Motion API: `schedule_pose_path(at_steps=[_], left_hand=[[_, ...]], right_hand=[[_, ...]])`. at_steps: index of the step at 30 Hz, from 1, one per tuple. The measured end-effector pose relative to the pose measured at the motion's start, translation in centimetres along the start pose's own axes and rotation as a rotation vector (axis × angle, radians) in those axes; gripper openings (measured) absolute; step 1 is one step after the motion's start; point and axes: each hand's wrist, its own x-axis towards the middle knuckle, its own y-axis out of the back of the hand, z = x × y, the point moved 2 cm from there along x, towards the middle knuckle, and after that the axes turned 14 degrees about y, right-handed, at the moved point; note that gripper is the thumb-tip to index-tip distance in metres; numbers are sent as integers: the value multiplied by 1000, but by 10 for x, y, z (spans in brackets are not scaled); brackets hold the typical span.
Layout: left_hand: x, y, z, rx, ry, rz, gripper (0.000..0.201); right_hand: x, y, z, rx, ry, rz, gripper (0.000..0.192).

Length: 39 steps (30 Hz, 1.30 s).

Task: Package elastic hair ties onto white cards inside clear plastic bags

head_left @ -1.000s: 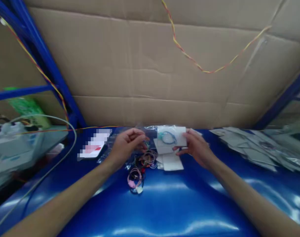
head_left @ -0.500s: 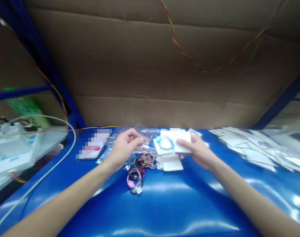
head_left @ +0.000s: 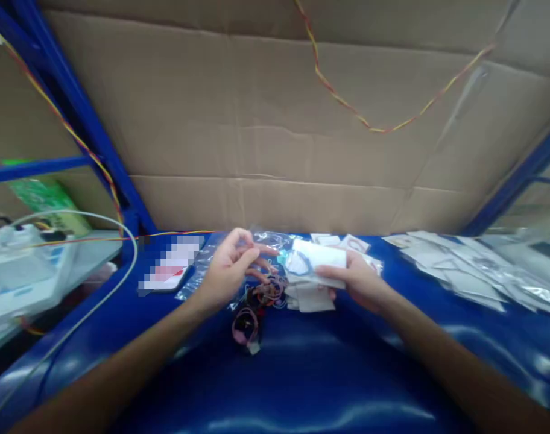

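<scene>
My right hand (head_left: pixel 357 278) holds a white card (head_left: pixel 318 259) that carries a blue hair tie, just above a small stack of white cards (head_left: pixel 312 296). My left hand (head_left: pixel 232 268) pinches a clear plastic bag (head_left: pixel 268 242) beside the card's left edge. A heap of coloured hair ties (head_left: pixel 266 290) lies under the two hands on the blue table (head_left: pixel 302 374). A pink hair tie (head_left: pixel 244 322) lies a little nearer to me.
A row of packed clear bags (head_left: pixel 469 268) is spread along the right side. A blurred phone-like item (head_left: pixel 169 271) lies at the left. A grey cable (head_left: pixel 103 283) arcs over the left edge. A cardboard wall (head_left: pixel 275 120) closes the back, with a red-yellow wire hanging.
My right hand has tilted the card and brought it left and slightly down toward my left hand. My left hand's fingers have closed on the clear bag's edge.
</scene>
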Motion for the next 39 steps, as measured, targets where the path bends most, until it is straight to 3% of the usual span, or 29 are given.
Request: schedule_pose_path(at_steps=[3, 10, 19, 27, 30, 39], left_hand=[[1, 1, 1, -11, -8, 13, 26], [-2, -5, 0, 1, 56, -111, 31], [0, -4, -2, -20, 57, -57, 32], [-3, -9, -3, 29, 45, -111, 31], [-2, -7, -3, 32, 26, -46, 31], [6, 11, 1, -50, -124, 317, 22]], right_hand=[[0, 0, -1, -8, 14, 17, 37], [0, -1, 1, -48, 37, 90, 36], [-3, -4, -2, -64, 15, 61, 39], [-2, -6, 0, -139, 26, 75, 41], [-1, -3, 0, -159, 43, 99, 35], [7, 21, -11, -359, 167, 258, 33]])
